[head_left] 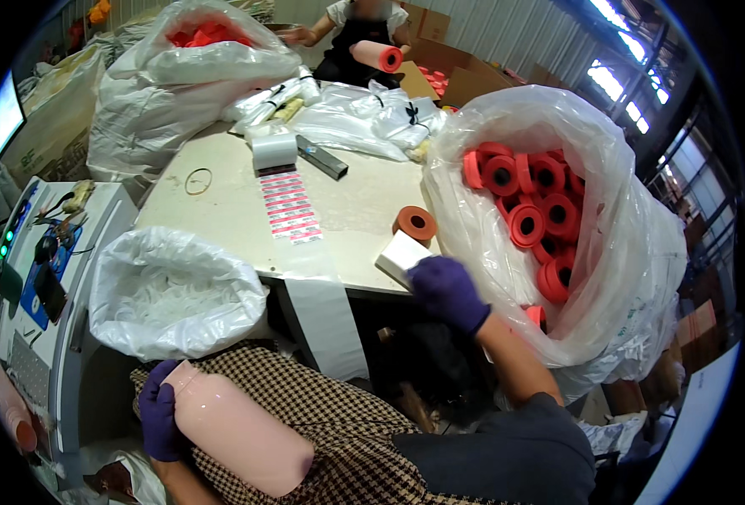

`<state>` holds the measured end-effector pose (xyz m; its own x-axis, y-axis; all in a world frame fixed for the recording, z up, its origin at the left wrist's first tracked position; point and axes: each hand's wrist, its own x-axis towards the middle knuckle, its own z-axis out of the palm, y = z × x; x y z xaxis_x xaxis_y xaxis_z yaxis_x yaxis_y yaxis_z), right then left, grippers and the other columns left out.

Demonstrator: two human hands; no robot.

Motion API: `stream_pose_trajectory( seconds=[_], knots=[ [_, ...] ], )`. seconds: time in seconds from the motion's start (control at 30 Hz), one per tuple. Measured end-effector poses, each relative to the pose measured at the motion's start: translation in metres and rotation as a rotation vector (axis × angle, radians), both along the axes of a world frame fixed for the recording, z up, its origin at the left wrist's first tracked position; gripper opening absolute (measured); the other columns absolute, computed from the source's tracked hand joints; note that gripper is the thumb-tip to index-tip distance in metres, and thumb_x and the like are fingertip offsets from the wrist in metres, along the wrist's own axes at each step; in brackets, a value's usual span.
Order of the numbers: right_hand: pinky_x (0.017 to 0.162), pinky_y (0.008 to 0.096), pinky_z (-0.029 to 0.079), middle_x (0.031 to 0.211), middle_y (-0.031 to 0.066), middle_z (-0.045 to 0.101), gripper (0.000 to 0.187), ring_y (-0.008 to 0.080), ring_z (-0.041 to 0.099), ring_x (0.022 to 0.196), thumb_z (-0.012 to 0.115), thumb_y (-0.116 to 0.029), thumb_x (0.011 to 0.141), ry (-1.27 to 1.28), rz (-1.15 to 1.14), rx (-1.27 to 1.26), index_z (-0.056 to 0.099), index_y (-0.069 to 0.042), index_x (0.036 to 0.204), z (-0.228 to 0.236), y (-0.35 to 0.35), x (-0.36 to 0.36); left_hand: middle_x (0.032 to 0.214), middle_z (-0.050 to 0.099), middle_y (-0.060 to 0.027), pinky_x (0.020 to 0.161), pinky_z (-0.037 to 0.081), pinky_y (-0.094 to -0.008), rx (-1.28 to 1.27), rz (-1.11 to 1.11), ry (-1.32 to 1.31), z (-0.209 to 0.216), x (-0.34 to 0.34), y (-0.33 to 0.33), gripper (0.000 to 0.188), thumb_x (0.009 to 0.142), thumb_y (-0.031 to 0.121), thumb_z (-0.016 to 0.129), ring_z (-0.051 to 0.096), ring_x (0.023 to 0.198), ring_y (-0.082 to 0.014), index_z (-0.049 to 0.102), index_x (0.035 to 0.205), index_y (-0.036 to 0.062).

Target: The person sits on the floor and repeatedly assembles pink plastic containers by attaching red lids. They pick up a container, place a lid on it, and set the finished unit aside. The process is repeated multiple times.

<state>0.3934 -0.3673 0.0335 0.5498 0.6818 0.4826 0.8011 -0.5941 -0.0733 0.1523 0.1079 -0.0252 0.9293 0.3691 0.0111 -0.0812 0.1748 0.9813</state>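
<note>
My left hand (162, 412), in a purple glove, is wrapped round the shoulder of a glossy pink bottle (242, 438). The bottle lies tilted across my lap, its uncapped-looking neck toward the upper left. At the table's front edge my right hand (450, 293), gloved the same, is closed against the right end of a white rectangular block (402, 257). Its fingertips are hidden, so I cannot tell whether it grips the block or something smaller. Just behind the block sits a brown-orange ring-shaped roll (415, 223).
A label strip (291, 206) runs from its roll (273, 151) over the white table (221, 210). Bags hold red ring-shaped parts (526, 225) at right and translucent pieces (174, 295) at left. A grey machine (95, 219) stands far left. Across the table, a person holds a pink bottle (376, 55).
</note>
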Motion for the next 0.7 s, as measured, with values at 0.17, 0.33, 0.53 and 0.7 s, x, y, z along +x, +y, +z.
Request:
stream_pose_trajectory(
  seconds=[0.17,0.33,0.53,0.7],
  knots=[
    [0.079,0.0460,0.053,0.089,0.0160,0.068,0.014,0.0352,0.066,0.090,0.064,-0.018,0.081,0.002,-0.726,-0.104,0.069,-0.008,0.090,0.022,-0.162,0.023,0.108,0.070,-0.0095,0.088,0.055,-0.0355,0.044,-0.072,0.099,0.001,-0.001,0.009,0.056,0.096,0.043,0.067,0.067,0.097,-0.0195,0.063,0.125,-0.0048],
    [0.092,0.0434,0.052,0.119,0.0280,0.067,0.060,0.0411,0.066,0.110,0.067,-0.053,0.084,0.734,-1.225,-0.519,0.070,0.001,0.110,0.005,-0.281,0.002,0.113,0.068,-0.0115,0.089,0.054,-0.0359,0.022,-0.024,-0.017,0.002,-0.016,0.010,0.063,0.095,0.047,0.065,0.066,0.095,-0.0195,0.058,0.130,-0.0049],
    [0.090,0.0429,0.053,0.113,0.0253,0.071,0.048,0.0373,0.068,0.109,0.068,-0.036,0.086,0.929,-1.147,-0.225,0.066,-0.001,0.117,-0.054,-0.292,-0.029,0.143,0.054,-0.0152,0.111,0.041,-0.0431,0.177,0.338,-0.429,0.002,-0.065,-0.004,0.054,0.107,0.040,0.039,0.052,0.131,-0.0264,0.046,0.144,0.0010],
    [0.094,0.0489,0.052,0.116,0.0283,0.068,0.065,0.0427,0.065,0.111,0.074,-0.044,0.080,0.559,-1.144,-0.237,0.060,-0.009,0.133,-0.057,-0.307,-0.033,0.155,0.043,-0.0112,0.114,0.038,-0.0416,0.046,0.727,-0.267,-0.091,-0.160,0.096,0.052,0.106,0.024,0.044,0.046,0.138,-0.0267,0.034,0.154,0.0072]
  ],
)
